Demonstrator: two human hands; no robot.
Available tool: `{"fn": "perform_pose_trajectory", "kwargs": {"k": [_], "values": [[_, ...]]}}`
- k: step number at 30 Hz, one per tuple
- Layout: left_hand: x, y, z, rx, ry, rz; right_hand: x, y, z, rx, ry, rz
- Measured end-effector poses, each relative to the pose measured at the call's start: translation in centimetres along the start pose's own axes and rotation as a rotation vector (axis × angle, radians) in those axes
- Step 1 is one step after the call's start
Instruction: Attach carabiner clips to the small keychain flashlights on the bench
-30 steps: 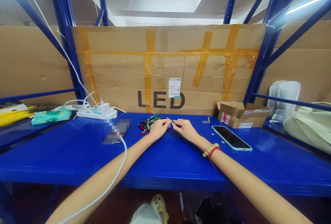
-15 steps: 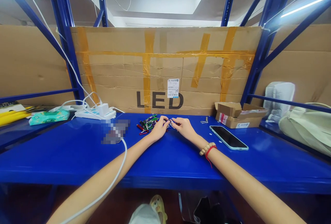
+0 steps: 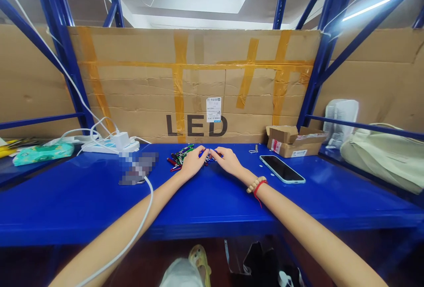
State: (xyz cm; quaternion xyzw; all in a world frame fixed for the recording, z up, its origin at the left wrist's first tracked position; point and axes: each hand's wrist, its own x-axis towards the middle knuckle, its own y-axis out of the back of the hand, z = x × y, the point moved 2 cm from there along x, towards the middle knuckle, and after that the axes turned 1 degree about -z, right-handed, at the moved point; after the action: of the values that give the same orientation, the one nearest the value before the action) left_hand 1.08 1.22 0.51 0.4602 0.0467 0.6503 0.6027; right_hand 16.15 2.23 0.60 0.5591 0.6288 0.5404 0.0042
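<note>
My left hand (image 3: 194,162) is closed, its thumb and fingers pinched together beside a pile of small colourful metal pieces (image 3: 179,156), red, green and black. Close to its right, my right hand (image 3: 226,160) is closed too, fingertips nearly meeting those of the left. Small blue and silver pieces (image 3: 208,159) show between the fingertips; what exactly each hand pinches is too small to make out. A beaded bracelet and a red string circle my right wrist.
On the blue table (image 3: 212,207) a phone (image 3: 282,169), a small silver piece (image 3: 253,149) and an open carton (image 3: 294,142) lie to the right. At the left are a power strip (image 3: 106,145), a tissue pack (image 3: 44,153) and a white cable (image 3: 147,212) crossing my left forearm.
The view has turned slightly right, so everything sits further left in the picture. Both hands remain together beside the pile, with only slight finger movement.
</note>
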Motion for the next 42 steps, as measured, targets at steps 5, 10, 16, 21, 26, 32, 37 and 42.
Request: {"fn": "perform_pose_trajectory", "kwargs": {"k": [5,10,16,21,26,32,37,42], "values": [[-0.1,0.1,0.4,-0.092,-0.039,-0.086,0.0,-0.2,0.1,0.165,0.021,-0.073],[0.1,0.0,0.1,-0.097,-0.045,-0.011,0.1,-0.5,0.2,0.344,0.000,-0.052],[0.2,0.2,-0.4,-0.025,-0.006,0.030,-0.1,-0.2,-0.1,0.131,0.098,-0.053],[-0.2,0.4,0.2,0.084,-0.042,-0.046,-0.3,0.4,-0.7,-0.219,0.218,-0.119],[-0.4,0.4,0.3,0.124,-0.047,-0.078,-0.5,0.2,-0.7,-0.312,0.270,-0.132],[-0.3,0.3,0.3,0.175,-0.070,-0.061,-0.5,0.1,-0.6,-0.281,0.292,-0.087],[-0.1,0.3,0.2,0.180,-0.087,-0.067,-0.3,0.1,-0.5,-0.269,0.289,-0.059],[-0.1,0.2,0.2,0.116,-0.098,-0.090,-0.1,0.0,-0.3,-0.263,0.273,-0.046]]}}
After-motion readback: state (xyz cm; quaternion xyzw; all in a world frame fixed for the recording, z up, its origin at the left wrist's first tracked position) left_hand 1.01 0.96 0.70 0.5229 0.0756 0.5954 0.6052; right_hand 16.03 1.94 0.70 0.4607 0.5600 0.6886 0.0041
